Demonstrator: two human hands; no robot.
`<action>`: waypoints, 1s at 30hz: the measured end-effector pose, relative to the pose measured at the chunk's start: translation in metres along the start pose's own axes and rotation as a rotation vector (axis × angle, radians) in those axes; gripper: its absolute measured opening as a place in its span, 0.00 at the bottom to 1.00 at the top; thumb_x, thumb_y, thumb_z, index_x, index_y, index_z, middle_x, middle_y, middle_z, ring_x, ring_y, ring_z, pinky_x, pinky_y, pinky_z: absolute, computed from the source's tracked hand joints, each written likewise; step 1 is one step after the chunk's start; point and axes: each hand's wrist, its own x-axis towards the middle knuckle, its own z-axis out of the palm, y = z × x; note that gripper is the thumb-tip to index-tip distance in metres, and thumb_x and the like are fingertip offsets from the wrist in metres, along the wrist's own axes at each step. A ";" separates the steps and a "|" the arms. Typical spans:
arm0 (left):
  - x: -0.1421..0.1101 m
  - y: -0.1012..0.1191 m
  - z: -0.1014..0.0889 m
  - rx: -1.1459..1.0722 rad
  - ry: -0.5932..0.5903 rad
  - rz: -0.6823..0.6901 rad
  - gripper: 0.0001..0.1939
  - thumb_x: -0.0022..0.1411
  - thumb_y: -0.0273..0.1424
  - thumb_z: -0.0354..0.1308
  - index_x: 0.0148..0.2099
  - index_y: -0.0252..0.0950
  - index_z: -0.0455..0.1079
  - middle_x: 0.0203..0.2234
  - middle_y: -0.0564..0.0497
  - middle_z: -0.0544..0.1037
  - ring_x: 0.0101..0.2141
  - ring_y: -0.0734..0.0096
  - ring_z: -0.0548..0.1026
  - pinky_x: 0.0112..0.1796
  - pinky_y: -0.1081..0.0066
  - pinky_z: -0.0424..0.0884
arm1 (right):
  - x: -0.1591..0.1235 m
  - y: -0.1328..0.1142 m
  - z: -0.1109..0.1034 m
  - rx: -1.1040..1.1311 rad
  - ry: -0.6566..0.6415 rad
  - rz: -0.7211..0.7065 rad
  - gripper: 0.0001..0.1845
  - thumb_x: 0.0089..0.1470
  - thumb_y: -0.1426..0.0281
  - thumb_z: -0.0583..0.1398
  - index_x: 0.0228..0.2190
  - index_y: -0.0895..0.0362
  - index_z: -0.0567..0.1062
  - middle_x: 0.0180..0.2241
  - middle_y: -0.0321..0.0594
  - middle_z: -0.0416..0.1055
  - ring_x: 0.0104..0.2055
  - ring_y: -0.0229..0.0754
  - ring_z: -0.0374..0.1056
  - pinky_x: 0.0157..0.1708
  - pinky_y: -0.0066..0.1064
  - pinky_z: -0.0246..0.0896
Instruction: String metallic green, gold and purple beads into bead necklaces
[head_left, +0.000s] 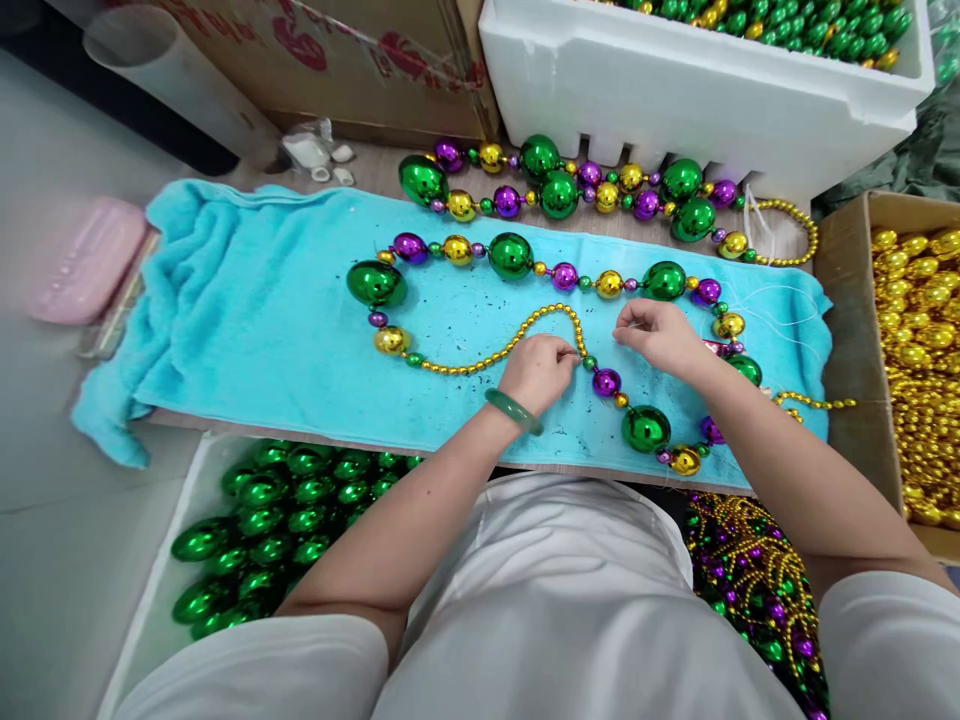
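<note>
A bead necklace (511,256) of green, purple and gold beads lies in a loop on a turquoise towel (300,400). My left hand (538,375), a green bangle at its wrist, is closed in a pinch on the necklace, where the small gold beads (480,366) meet a small green bead (589,362). To the right, above the purple bead (606,382), my right hand (654,335) is raised with thumb and fingers pinched together. Whatever it holds, if anything, is too fine to make out. My right forearm hides some of the loop's right side.
A second bead necklace (559,194) lies along the towel's far edge, before a white foam box (675,110) of beads. At right stands a cardboard box (847,250) of gold beads. Green beads (262,520) fill a tub at lower left. A pink case (90,260) sits at far left.
</note>
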 end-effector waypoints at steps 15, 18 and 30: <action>0.002 -0.001 -0.012 -0.510 0.039 -0.145 0.13 0.57 0.29 0.55 0.41 0.33 0.78 0.26 0.51 0.79 0.25 0.73 0.74 0.29 0.74 0.70 | -0.016 -0.008 0.006 -0.236 0.110 -0.401 0.01 0.50 0.73 0.58 0.27 0.57 0.71 0.32 0.41 0.69 0.31 0.40 0.64 0.33 0.34 0.59; 0.009 0.001 -0.012 -0.383 0.050 -0.103 0.12 0.58 0.30 0.55 0.39 0.35 0.79 0.23 0.52 0.77 0.28 0.71 0.75 0.34 0.72 0.71 | -0.019 -0.012 0.013 -0.278 0.108 -0.555 0.04 0.51 0.76 0.57 0.29 0.56 0.71 0.43 0.46 0.69 0.43 0.46 0.68 0.38 0.36 0.64; 0.013 0.012 -0.010 -0.263 0.079 0.049 0.40 0.53 0.20 0.54 0.68 0.35 0.51 0.23 0.57 0.74 0.28 0.74 0.71 0.36 0.74 0.67 | -0.004 -0.001 0.026 -0.289 0.026 -0.668 0.08 0.51 0.79 0.54 0.27 0.56 0.69 0.35 0.44 0.73 0.40 0.45 0.71 0.41 0.37 0.66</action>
